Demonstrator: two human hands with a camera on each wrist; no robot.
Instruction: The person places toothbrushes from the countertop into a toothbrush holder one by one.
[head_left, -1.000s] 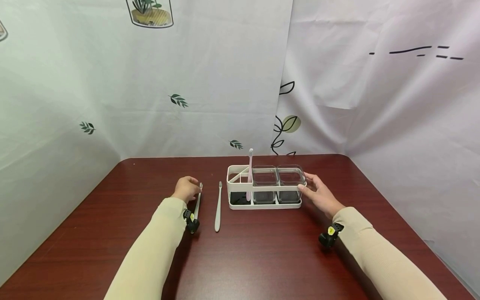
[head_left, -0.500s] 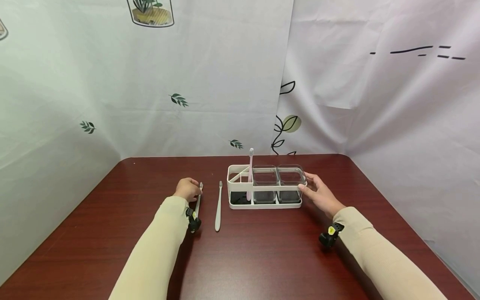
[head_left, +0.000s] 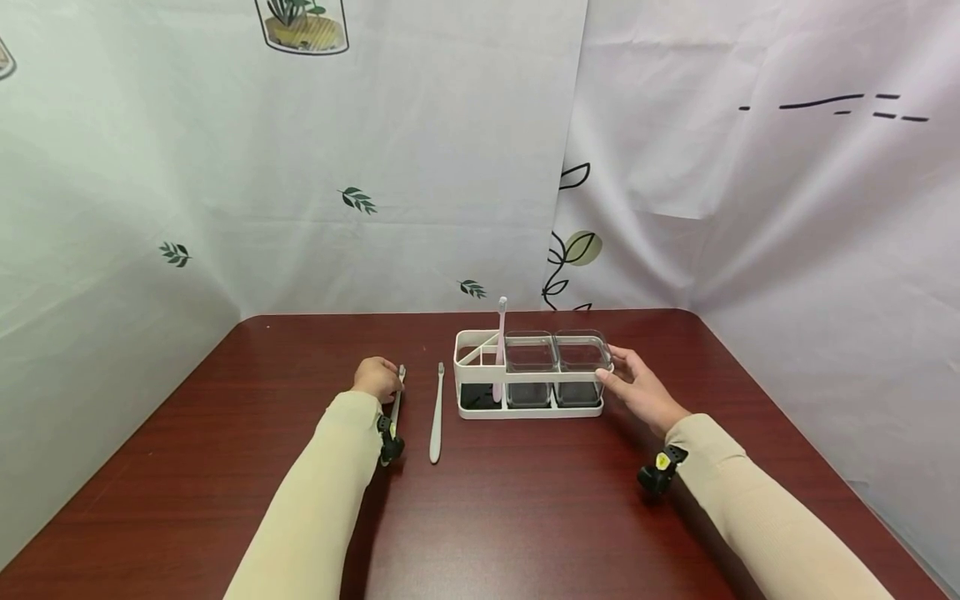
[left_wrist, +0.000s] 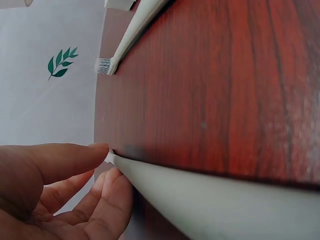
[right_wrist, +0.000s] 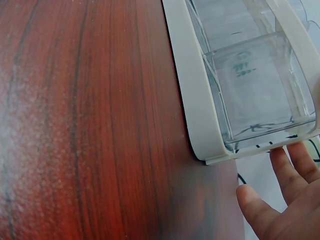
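At the left, my left hand pinches a pale toothbrush near its bristle end, thumb against fingertips. Most of its handle lies along the table in the left wrist view. A second white toothbrush lies to the right, apart from the hand. The white toothbrush holder stands upright, with a pink toothbrush in its left section. Two clear cups sit in the other sections. My right hand touches the holder's right end with extended fingertips.
The dark red wooden table has rounded far corners. Behind it and at the sides hangs a white printed curtain. A small black camera is strapped on the left wrist, another camera on the right.
My left hand and forearm have shifted slightly to the right, and the fingers have closed on the toothbrush near its head. The right hand and the holder stay where they were.
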